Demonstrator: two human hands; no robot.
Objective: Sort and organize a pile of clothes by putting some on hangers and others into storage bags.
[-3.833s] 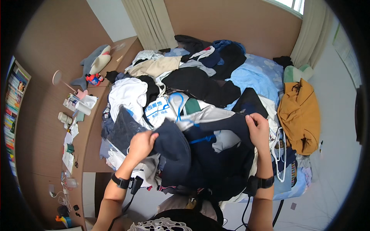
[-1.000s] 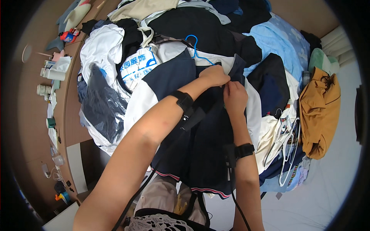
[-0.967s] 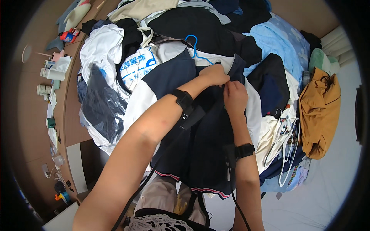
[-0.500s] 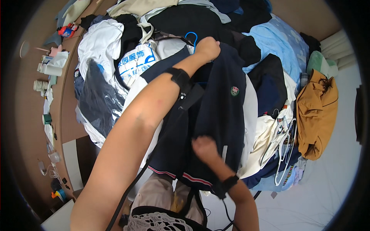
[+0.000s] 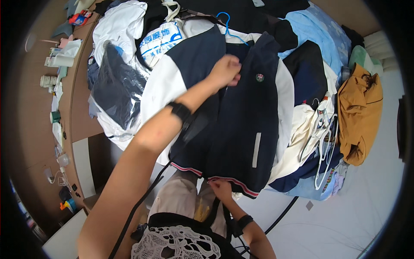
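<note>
A dark navy jacket with white sleeves lies spread face up on the pile before me. It has a small round crest on the chest, a pale pocket strip and a red-and-white striped hem. A blue hanger sits in its neck, hook toward the far side. Over the upper front, by the front opening, is my left hand; motion blurs its curled fingers, so their hold cannot be made out. My right hand pinches the jacket's bottom hem beside the opening.
Heaped clothes surround the jacket, with a white printed bag and a clear-wrapped dark garment at left. White hangers and a mustard garment lie at right. A brown desk runs along the left. A black cable trails below my left arm.
My left hand has left the collar area and come nearer, exposing the hanger and neckline. My right hand has moved down from the jacket front to its hem. The jacket lies flatter.
</note>
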